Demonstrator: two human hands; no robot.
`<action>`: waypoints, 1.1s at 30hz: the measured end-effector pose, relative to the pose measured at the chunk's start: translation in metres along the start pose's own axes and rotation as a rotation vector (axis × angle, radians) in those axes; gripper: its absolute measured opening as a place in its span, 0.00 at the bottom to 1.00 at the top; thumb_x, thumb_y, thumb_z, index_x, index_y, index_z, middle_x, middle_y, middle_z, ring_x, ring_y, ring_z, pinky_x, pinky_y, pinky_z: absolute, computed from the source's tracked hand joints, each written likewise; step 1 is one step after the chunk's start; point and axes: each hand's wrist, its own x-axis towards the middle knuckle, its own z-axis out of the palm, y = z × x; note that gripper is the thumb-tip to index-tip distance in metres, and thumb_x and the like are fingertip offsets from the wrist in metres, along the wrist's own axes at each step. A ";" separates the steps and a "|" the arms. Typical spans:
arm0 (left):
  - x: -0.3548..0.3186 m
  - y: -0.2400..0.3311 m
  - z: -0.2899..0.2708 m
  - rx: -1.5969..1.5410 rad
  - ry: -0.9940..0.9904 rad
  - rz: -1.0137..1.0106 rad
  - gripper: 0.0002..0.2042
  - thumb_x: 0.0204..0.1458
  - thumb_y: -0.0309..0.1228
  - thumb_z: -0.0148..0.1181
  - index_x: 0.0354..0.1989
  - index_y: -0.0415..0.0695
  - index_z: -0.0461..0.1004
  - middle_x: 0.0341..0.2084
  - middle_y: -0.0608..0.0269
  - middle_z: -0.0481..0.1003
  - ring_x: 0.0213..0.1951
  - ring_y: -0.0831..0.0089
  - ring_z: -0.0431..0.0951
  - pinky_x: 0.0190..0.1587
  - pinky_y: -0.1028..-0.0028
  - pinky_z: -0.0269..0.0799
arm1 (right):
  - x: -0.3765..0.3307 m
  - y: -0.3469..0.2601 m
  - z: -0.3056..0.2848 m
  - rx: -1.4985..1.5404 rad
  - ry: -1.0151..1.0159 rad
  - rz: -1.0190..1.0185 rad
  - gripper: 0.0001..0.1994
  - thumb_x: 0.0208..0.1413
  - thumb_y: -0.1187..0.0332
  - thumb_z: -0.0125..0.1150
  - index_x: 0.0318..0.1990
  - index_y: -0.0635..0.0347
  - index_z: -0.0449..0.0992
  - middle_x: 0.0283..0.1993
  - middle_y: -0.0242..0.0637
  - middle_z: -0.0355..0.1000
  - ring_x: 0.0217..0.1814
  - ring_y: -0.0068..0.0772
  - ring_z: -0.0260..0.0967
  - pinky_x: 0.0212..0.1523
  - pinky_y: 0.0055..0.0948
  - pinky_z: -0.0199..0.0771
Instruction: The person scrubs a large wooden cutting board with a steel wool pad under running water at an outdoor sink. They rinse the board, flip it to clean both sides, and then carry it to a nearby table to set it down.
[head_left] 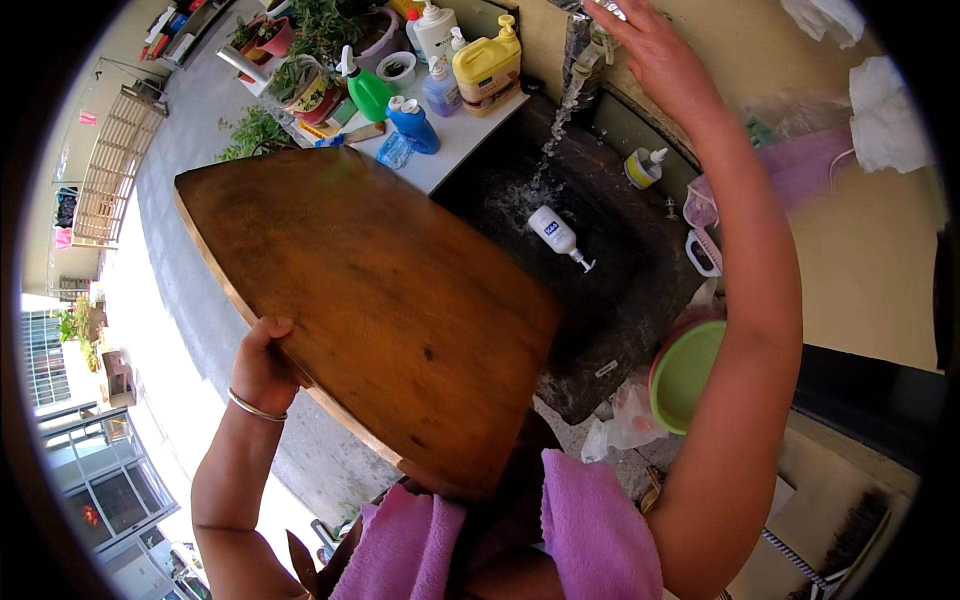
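- While water runs from the tap (583, 50) into the dark sink (620, 300), the left hand (262, 365) grips the near-left edge of a big wooden board (370, 290), fingers curled over the rim, thumb side under
- board is tilted, held up in front of the body, its far corner reaching over the sink's left edge and the white surface (455, 140)
- right hand (655, 50) is raised at the tap, palm and fingers laid on it; fingers partly cut by the frame edge, so cannot tell if closed around it
- metal bangle (255, 407) on left wrist
- white pump bottle (558, 235) lies on its side in the sink, just below the water stream
- small yellow-banded bottle (643, 167) stands at the sink's back edge
- on the surface: green spray bottle (368, 92), blue bottle (411, 122), yellow jug (488, 68), white pump bottle behind, potted plants (310, 40) further left
- green bowl (687, 372) in a pink tub sits at the sink's right, crumpled clear plastic bag (628, 418) just beside it
- purple towel (590, 525) hangs over the person's shoulders at bottom of view
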 end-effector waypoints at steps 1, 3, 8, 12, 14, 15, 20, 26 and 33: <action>-0.001 -0.001 -0.003 -0.016 -0.007 0.025 0.27 0.47 0.31 0.52 0.58 0.34 0.62 0.51 0.49 0.72 0.52 0.54 0.74 0.54 0.56 0.73 | 0.011 0.002 -0.005 0.079 -0.075 -0.076 0.15 0.50 0.75 0.60 0.47 0.61 0.73 0.43 0.48 0.74 0.46 0.47 0.72 0.49 0.37 0.72; 0.001 -0.003 -0.003 -0.026 0.002 0.037 0.27 0.47 0.31 0.52 0.58 0.34 0.62 0.52 0.49 0.72 0.52 0.54 0.74 0.55 0.56 0.72 | 0.025 0.000 -0.013 0.304 -0.265 0.029 0.10 0.53 0.71 0.52 0.41 0.60 0.76 0.32 0.54 0.73 0.36 0.55 0.72 0.39 0.44 0.71; -0.003 -0.005 0.001 -0.053 -0.018 0.022 0.26 0.48 0.30 0.51 0.58 0.34 0.63 0.52 0.49 0.72 0.53 0.54 0.74 0.56 0.56 0.71 | 0.054 -0.015 -0.017 0.047 -0.573 0.190 0.05 0.47 0.71 0.59 0.30 0.62 0.80 0.32 0.55 0.75 0.34 0.52 0.74 0.37 0.45 0.73; -0.010 -0.004 0.010 -0.055 -0.002 0.025 0.25 0.48 0.29 0.52 0.57 0.34 0.64 0.51 0.50 0.73 0.53 0.54 0.74 0.57 0.56 0.70 | 0.055 -0.023 0.003 -0.056 -0.590 0.136 0.11 0.46 0.69 0.63 0.35 0.67 0.78 0.34 0.52 0.76 0.36 0.51 0.75 0.39 0.42 0.75; -0.013 -0.004 0.013 -0.049 0.006 0.034 0.25 0.48 0.28 0.52 0.57 0.34 0.64 0.51 0.50 0.73 0.52 0.54 0.74 0.57 0.56 0.70 | 0.018 -0.018 0.022 0.203 -0.020 0.115 0.15 0.49 0.66 0.63 0.42 0.66 0.76 0.37 0.50 0.76 0.38 0.50 0.75 0.40 0.42 0.76; -0.012 -0.003 0.017 -0.046 -0.002 0.029 0.25 0.48 0.28 0.52 0.57 0.34 0.64 0.51 0.50 0.72 0.53 0.54 0.73 0.57 0.56 0.70 | -0.012 -0.012 0.032 0.317 0.264 0.107 0.17 0.50 0.64 0.63 0.45 0.66 0.75 0.39 0.49 0.77 0.39 0.50 0.76 0.41 0.41 0.76; -0.009 -0.002 0.023 -0.029 0.065 0.050 0.27 0.48 0.29 0.53 0.58 0.33 0.63 0.53 0.49 0.71 0.54 0.54 0.72 0.59 0.57 0.68 | -0.251 -0.036 0.162 0.324 -0.140 0.981 0.09 0.51 0.71 0.62 0.41 0.54 0.76 0.39 0.42 0.74 0.41 0.46 0.73 0.44 0.40 0.74; -0.011 0.001 0.022 0.007 0.094 0.077 0.29 0.47 0.29 0.54 0.60 0.32 0.60 0.55 0.48 0.69 0.55 0.53 0.71 0.60 0.56 0.67 | -0.409 -0.138 0.252 0.247 -1.251 0.959 0.14 0.56 0.63 0.56 0.50 0.45 0.77 0.64 0.42 0.61 0.70 0.51 0.51 0.64 0.55 0.54; -0.013 -0.003 0.036 0.001 0.147 0.095 0.30 0.45 0.26 0.52 0.60 0.32 0.59 0.53 0.47 0.70 0.54 0.53 0.72 0.59 0.56 0.68 | -0.424 -0.150 0.283 0.303 -1.359 0.977 0.16 0.59 0.61 0.53 0.54 0.38 0.76 0.71 0.38 0.51 0.74 0.48 0.42 0.71 0.55 0.40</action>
